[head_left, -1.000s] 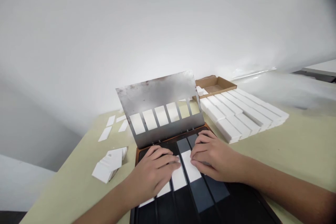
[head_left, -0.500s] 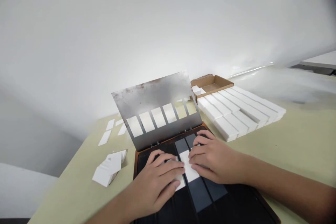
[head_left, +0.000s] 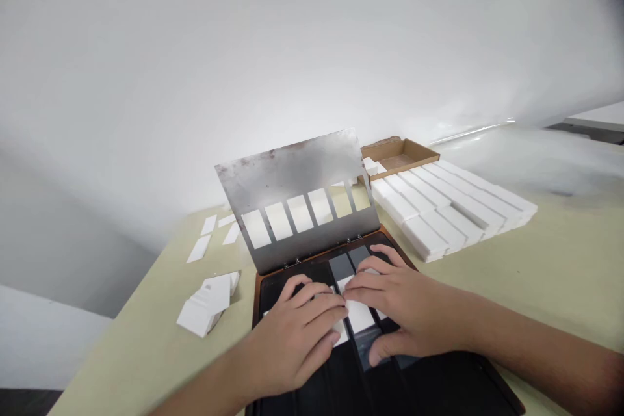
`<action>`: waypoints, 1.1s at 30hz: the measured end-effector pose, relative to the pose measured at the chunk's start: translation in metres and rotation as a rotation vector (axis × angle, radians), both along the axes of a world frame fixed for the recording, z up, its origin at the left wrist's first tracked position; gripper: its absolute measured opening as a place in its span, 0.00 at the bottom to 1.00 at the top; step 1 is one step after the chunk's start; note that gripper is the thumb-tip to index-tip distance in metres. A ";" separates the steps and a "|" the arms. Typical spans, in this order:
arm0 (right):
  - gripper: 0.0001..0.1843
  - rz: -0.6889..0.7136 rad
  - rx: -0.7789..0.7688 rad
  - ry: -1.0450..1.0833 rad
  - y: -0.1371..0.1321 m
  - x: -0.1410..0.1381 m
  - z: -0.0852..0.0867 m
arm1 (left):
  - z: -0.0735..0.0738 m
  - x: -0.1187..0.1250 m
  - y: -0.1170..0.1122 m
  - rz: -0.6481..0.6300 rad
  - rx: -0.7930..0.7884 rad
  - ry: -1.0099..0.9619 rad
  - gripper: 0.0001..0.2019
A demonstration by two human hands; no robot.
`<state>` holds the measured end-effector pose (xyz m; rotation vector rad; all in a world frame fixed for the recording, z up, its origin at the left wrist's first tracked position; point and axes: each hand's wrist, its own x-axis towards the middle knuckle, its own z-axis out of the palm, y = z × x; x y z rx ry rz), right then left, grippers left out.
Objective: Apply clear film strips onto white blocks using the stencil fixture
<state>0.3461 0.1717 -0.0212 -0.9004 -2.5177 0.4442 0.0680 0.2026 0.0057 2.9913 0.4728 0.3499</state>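
Observation:
A black slotted tray (head_left: 439, 390) with a brown rim lies in front of me on a pale green table. A hinged metal plate (head_left: 292, 175) with several rectangular windows stands raised at its far edge. My left hand (head_left: 297, 331) lies flat on white cards in the tray's left slots. To its right, my right hand (head_left: 394, 312) rests with its fingers stretched over a white card (head_left: 359, 316) in a middle slot, the thumb low on the dark slot. Both hands press down with fingers apart.
A fanned pile of white cards (head_left: 205, 305) lies left of the tray, with loose cards (head_left: 209, 237) farther back. Rows of stacked white cards (head_left: 448, 208) cover the table at right, behind them an open cardboard box (head_left: 400, 155). A white wall stands beyond.
Both hands have slid slightly toward me along the slots. More of the white cards are now covered by my hands. My view shifted a little.

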 end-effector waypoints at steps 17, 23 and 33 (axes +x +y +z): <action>0.23 -0.088 0.075 0.094 0.008 -0.010 -0.004 | -0.002 0.001 -0.007 -0.042 0.149 -0.010 0.18; 0.34 -0.060 0.062 0.044 0.010 -0.008 -0.006 | -0.009 -0.002 -0.004 0.024 0.151 -0.056 0.17; 0.16 -0.106 0.063 0.021 0.010 -0.011 -0.012 | -0.009 -0.002 -0.004 -0.226 0.171 -0.055 0.14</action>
